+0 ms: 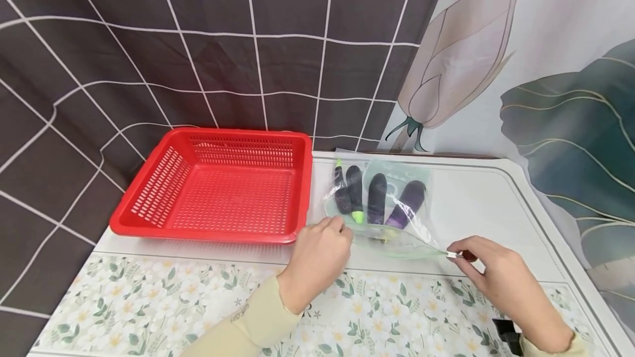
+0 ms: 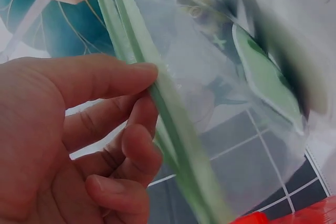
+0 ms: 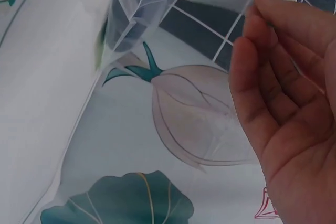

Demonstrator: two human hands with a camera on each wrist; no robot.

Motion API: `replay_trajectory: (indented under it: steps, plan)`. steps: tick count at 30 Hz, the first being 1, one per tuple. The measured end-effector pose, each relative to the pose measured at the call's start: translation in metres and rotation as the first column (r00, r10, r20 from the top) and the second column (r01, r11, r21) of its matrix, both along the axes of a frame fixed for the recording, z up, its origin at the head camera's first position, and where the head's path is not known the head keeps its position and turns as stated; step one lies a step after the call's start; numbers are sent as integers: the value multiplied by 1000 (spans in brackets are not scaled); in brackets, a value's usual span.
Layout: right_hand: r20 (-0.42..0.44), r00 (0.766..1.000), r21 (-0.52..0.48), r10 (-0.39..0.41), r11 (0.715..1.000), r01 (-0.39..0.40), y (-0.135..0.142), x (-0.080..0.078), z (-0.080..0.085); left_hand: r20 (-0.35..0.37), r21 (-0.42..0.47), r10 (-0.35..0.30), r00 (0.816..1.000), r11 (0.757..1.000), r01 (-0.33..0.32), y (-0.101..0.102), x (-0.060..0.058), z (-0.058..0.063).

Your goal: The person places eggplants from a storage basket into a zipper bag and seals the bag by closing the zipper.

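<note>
A clear zip bag (image 1: pixel 421 230) with a green zip strip (image 2: pixel 142 51) lies near the table's back edge, its mouth bowed apart toward the front. Several dark purple eggplants (image 1: pixel 378 197) show through the plastic, some with bright green or purple ends. My left hand (image 1: pixel 322 255) pinches the green strip between thumb and fingers at the bag's left front. At the strip's right end, my right hand (image 1: pixel 496 271) pinches the bag by its white slider (image 1: pixel 452 254). The strip is stretched between the two hands.
Left of the bag stands a red slotted plastic basket (image 1: pixel 228 197), its right front corner close to my left hand. The white table (image 1: pixel 476 203) carries a floral cover (image 1: pixel 198 296) along the front. Behind hang a dark grid-patterned curtain (image 1: pixel 288 65) and a floral one (image 1: pixel 461 59).
</note>
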State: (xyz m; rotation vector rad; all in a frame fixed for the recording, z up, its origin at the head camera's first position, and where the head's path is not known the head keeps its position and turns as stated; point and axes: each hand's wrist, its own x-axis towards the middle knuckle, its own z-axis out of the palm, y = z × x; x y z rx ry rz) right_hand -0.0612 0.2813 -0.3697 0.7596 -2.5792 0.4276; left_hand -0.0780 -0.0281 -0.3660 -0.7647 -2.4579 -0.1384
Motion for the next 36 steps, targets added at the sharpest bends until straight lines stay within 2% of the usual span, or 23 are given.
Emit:
replay_trajectory:
  steps: [4, 8, 14, 18, 23, 28, 33, 36]
  plan:
    - [-42, 998, -29, -41, 999, 40, 1, -2, 3, 21, -37, -4, 1000, 999, 5, 4, 3, 5]
    - [-43, 996, -73, -80, 994, 76, 2, -3, 4, 35, -38, -28, 999, 999, 29, 13, 3, 13]
    - [-9, 996, -87, -91, 992, 90, 7, -3, 5, 25, -25, -94, 995, 995, 95, 44, 0, 21]
    - [-24, 997, -69, -68, 995, 66, 10, -3, 6, 7, -61, -117, 993, 991, 117, 69, -2, 20]
    - [-84, 995, -36, -51, 998, 48, 10, -3, 8, 24, -113, -129, 991, 985, 131, 90, -5, 13]
    - [-98, 994, -39, -54, 998, 50, 11, -2, 8, 14, -136, -137, 990, 981, 138, 106, -10, 7]
    - [-91, 994, -59, -64, 997, 58, 11, -2, 7, 50, -124, -159, 986, 979, 164, 117, -13, 5]
    - [-89, 994, -60, -66, 996, 60, 11, -2, 8, 41, -118, -165, 986, 979, 168, 120, -14, 4]
